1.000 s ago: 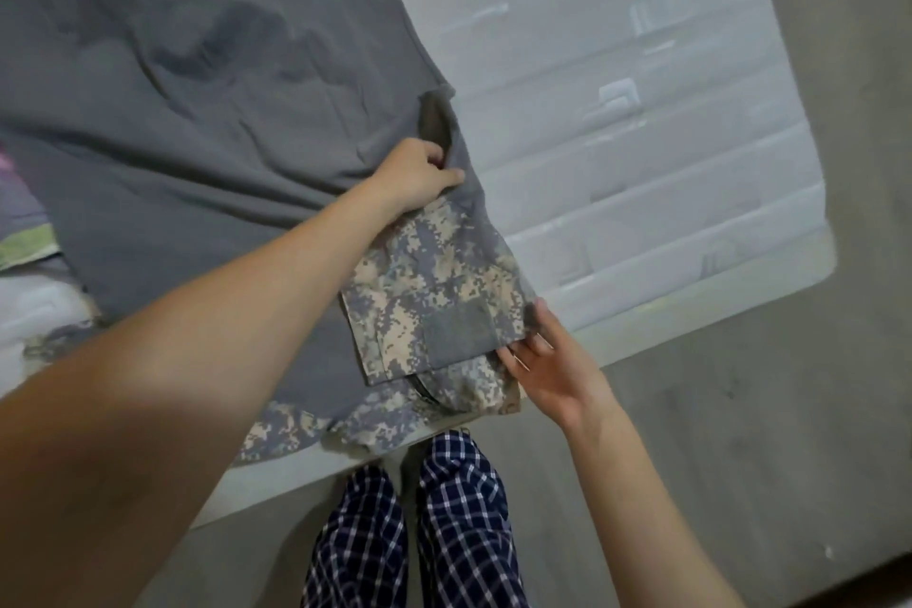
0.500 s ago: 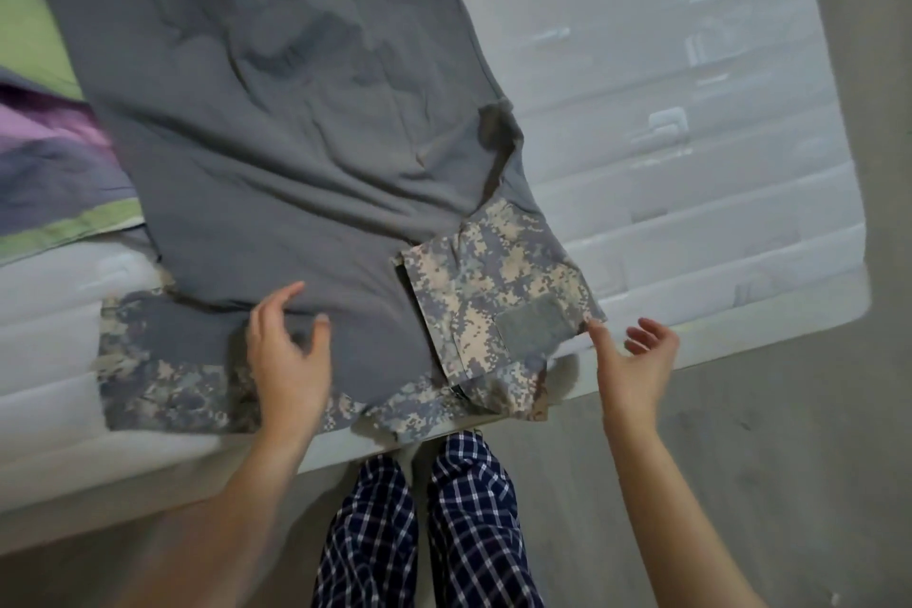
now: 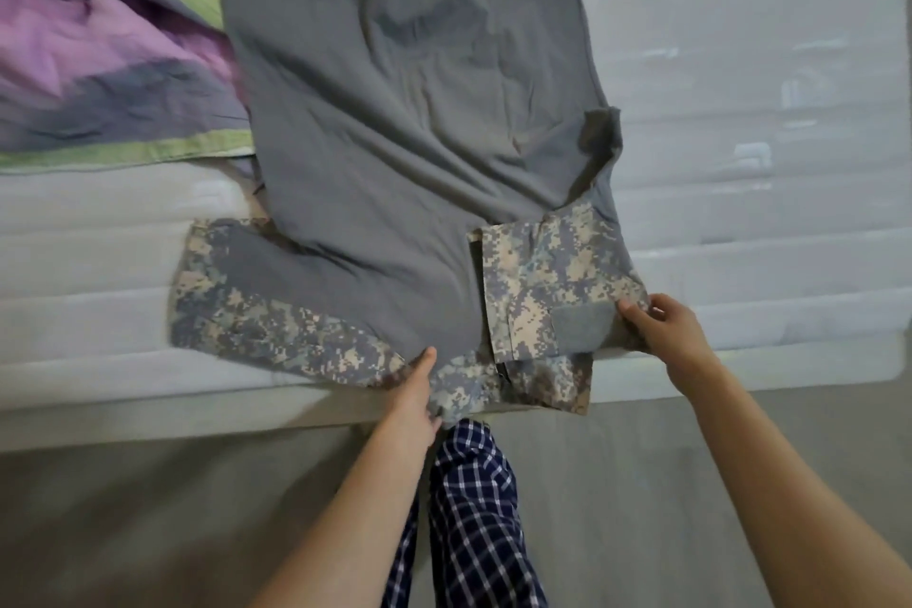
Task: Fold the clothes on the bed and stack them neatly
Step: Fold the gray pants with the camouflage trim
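The grey shirt (image 3: 404,163) with camouflage sleeves is spread at the mattress (image 3: 740,114) edge. One sleeve (image 3: 552,281) is folded inward and pinched by the right hand (image 3: 666,331); the shirt's near edge is gripped by the left hand (image 3: 414,395). The other sleeve (image 3: 256,311) is left unfolded, and stacking is judged not yet begun.

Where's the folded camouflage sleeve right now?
In the head view the camouflage sleeve lies right of centre, folded inward over the grey shirt near the front edge of the mattress, its outer edge gripped by the right hand.
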`<state>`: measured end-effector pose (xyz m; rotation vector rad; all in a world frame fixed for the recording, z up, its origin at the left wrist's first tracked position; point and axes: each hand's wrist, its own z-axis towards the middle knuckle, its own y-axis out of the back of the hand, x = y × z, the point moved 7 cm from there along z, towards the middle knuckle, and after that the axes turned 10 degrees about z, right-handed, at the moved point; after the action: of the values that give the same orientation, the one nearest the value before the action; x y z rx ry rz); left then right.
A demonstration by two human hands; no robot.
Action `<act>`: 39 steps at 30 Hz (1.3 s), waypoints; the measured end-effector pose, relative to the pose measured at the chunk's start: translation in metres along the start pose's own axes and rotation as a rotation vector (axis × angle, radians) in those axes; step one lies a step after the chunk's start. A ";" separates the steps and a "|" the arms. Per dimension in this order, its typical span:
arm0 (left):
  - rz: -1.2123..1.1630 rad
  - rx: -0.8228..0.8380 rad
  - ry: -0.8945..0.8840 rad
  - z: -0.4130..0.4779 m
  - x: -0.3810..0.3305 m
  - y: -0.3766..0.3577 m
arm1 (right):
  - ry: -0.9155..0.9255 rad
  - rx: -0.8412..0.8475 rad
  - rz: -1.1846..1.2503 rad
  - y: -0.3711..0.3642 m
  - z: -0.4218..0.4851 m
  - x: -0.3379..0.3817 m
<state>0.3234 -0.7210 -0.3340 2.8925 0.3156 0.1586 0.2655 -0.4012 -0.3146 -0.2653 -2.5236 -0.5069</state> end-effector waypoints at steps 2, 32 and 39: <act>0.033 -0.139 -0.119 0.003 -0.003 0.005 | -0.056 0.064 0.164 0.004 -0.003 -0.003; -0.246 -0.710 -0.857 -0.033 -0.092 0.262 | 0.394 0.269 -0.945 -0.159 -0.082 -0.019; 0.375 -0.241 -1.348 -0.116 -0.065 0.102 | 0.371 0.289 -0.745 -0.158 -0.079 -0.016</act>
<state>0.2655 -0.8080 -0.2034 2.1409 -0.4472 -1.4625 0.2706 -0.5783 -0.3094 0.8268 -2.2190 -0.4000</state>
